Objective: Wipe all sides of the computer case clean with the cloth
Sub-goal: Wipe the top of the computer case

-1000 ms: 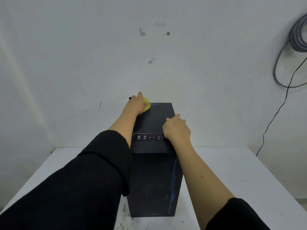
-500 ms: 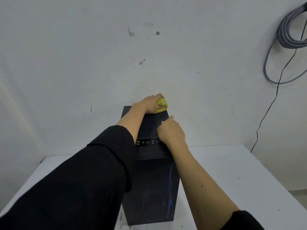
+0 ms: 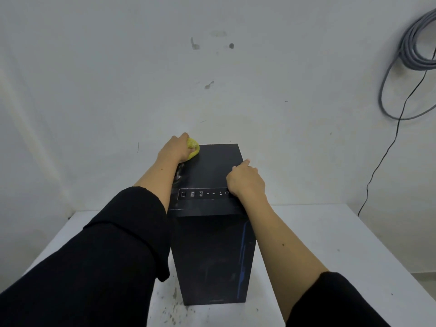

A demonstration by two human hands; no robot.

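A black computer case [image 3: 213, 256] stands upright on the white table [image 3: 330, 244], its front panel facing me. My left hand [image 3: 175, 148] grips a bunched yellow cloth [image 3: 194, 147] against the far left corner of the case's top. My right hand [image 3: 245, 179] rests on the top's right edge near the port strip, with its fingers curled over that edge. Both forearms reach over the case; the left one hides part of the top's left edge.
A white wall stands right behind the table. Coiled grey cables [image 3: 410, 55] hang on it at the upper right, and a thin black wire [image 3: 387, 149] runs down from them. Dark specks mark the table in front of the case.
My left hand slid the cloth across the back of the case's top, from the far left corner to the right and back to the left. My right hand stayed on the right edge.
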